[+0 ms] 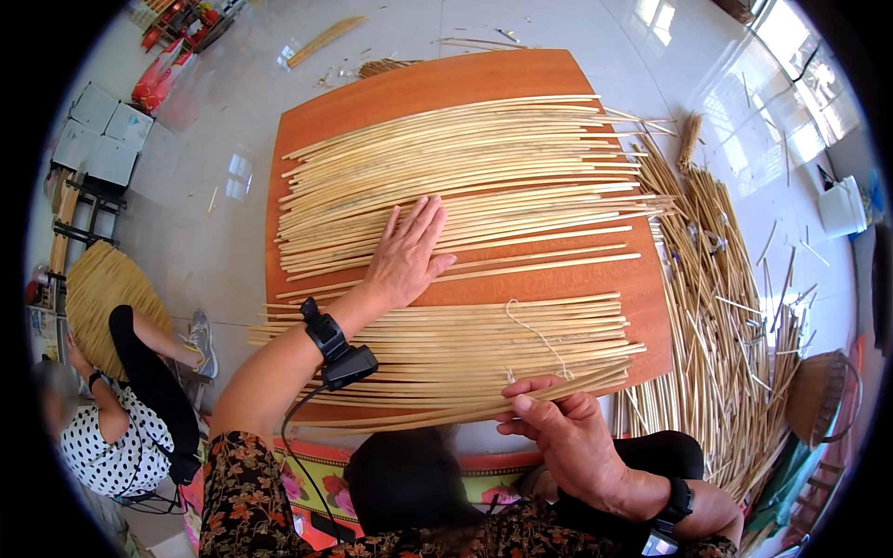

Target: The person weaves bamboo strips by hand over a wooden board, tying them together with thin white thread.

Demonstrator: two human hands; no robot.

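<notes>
Pinching stalks [602, 377], thread [537, 333] perhaps part-hidden

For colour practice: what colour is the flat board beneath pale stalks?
The board is orange-brown (head view).

Sleeve: your dark left sleeve [246, 493], printed with orange-brown leaves
Left wrist: black strap [322, 331] with a boxy black device [352, 368]
Cable: your thin black cable [286, 426] (it bows beside that sleeve)
Right wrist: black band [680, 500]
Hands: your left hand [406, 251] and right hand [569, 442], bare

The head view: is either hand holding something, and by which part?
The right hand pinches several pale stalks towards their right ends. The left hand rests palm-down on other stalks, apparently holding nothing.
</notes>
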